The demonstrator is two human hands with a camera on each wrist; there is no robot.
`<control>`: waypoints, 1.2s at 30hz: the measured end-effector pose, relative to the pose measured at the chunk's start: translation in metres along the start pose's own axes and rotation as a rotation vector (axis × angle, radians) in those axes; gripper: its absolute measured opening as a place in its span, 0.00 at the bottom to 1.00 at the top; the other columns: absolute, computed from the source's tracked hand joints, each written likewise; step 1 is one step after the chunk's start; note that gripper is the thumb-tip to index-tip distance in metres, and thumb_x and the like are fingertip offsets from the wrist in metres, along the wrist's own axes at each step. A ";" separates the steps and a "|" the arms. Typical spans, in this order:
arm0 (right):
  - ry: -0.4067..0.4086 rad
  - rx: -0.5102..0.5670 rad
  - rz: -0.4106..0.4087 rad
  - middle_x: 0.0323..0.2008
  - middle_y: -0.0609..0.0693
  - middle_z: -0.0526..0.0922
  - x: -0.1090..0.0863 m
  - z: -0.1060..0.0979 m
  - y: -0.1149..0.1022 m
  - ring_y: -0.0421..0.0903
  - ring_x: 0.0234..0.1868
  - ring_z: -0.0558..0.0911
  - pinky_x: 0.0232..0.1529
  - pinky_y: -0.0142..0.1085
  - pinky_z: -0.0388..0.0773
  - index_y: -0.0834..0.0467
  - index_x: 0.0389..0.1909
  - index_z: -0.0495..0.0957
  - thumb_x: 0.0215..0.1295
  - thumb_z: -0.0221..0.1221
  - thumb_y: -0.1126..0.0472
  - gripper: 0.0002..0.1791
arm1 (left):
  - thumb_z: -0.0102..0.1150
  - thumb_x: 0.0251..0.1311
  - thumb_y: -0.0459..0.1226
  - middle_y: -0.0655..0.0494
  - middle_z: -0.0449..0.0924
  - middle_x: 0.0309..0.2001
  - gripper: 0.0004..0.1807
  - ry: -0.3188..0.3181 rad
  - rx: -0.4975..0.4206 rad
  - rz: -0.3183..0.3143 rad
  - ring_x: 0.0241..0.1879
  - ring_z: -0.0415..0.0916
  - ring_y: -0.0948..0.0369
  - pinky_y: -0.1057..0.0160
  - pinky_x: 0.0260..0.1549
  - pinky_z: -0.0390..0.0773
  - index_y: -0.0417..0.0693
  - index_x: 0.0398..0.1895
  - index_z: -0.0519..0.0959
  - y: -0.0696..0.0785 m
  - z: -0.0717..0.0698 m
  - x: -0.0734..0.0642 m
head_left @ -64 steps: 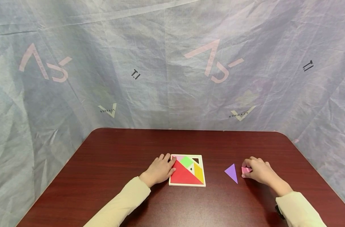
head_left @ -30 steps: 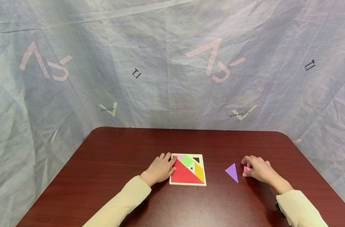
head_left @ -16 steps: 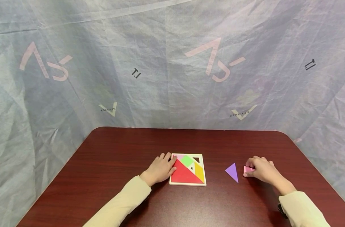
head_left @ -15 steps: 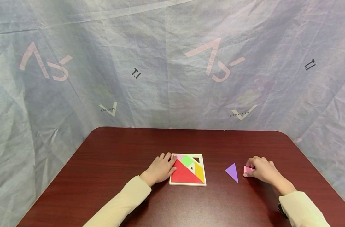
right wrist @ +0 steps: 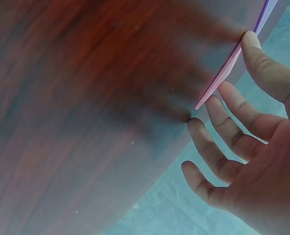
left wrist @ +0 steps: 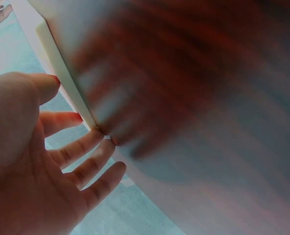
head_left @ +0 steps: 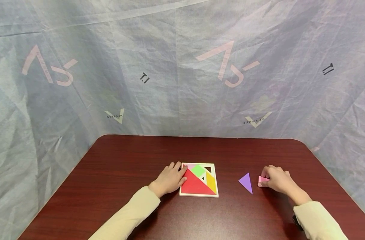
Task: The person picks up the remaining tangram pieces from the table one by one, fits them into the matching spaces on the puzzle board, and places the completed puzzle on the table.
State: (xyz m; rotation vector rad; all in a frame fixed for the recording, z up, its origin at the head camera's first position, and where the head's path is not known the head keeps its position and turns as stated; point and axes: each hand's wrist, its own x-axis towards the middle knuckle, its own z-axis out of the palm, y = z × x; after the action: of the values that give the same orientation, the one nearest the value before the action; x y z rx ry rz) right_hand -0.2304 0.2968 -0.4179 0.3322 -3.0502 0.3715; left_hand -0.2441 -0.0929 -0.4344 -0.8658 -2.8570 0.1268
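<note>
A white-framed tangram tray lies flat on the table. In it are a large red triangle, a green piece, a yellow parallelogram and a lilac piece. My left hand rests at the tray's left edge, thumb and index fingertips over the red triangle; the left wrist view shows the fingers spread against the frame's side. Over to the right, my right hand pinches a small pink tangram piece between thumb and fingers, low at the tabletop. Part of it is hidden.
Between tray and right hand lies a purple triangle. Dark openings show in the tray's upper right corner and near its middle. Grey printed cloth hangs behind the dark red wooden table.
The right hand's fingers lifted off the pink piece about a second ago and have come back down on it, slightly farther right. The left hand and the tray have stayed put.
</note>
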 end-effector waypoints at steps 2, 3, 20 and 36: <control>0.000 0.007 0.001 0.26 0.48 0.73 0.000 0.000 0.000 0.48 0.29 0.71 0.28 0.45 0.60 0.57 0.25 0.73 0.40 0.70 0.52 0.18 | 0.47 0.64 0.48 0.47 0.68 0.52 0.24 0.001 0.001 0.000 0.46 0.67 0.52 0.55 0.43 0.72 0.49 0.60 0.70 0.000 0.000 0.000; 0.000 0.009 0.003 0.26 0.48 0.73 0.001 0.000 0.000 0.47 0.29 0.70 0.28 0.45 0.60 0.57 0.25 0.73 0.40 0.70 0.52 0.18 | 0.47 0.64 0.48 0.47 0.68 0.52 0.24 0.002 0.002 0.001 0.46 0.67 0.52 0.55 0.42 0.72 0.49 0.60 0.70 0.000 0.000 0.000; 0.075 0.030 -0.063 0.21 0.41 0.69 0.001 0.005 0.005 0.39 0.25 0.67 0.28 0.41 0.58 0.50 0.24 0.70 0.41 0.70 0.55 0.17 | 0.47 0.64 0.48 0.47 0.68 0.51 0.24 0.015 0.000 0.001 0.45 0.67 0.53 0.55 0.42 0.72 0.49 0.60 0.70 0.000 0.002 0.000; 0.108 0.013 -0.123 0.18 0.37 0.68 0.003 0.007 0.003 0.34 0.23 0.68 0.29 0.44 0.62 0.50 0.26 0.74 0.44 0.66 0.66 0.11 | 0.47 0.64 0.49 0.47 0.67 0.52 0.24 -0.004 -0.001 -0.010 0.46 0.66 0.52 0.55 0.44 0.72 0.50 0.61 0.69 0.000 0.003 0.001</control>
State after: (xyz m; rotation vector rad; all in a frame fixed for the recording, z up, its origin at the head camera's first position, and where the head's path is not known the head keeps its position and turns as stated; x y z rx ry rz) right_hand -0.2343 0.2972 -0.4248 0.4814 -2.9061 0.3882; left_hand -0.2451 -0.0924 -0.4370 -0.8526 -2.8649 0.1267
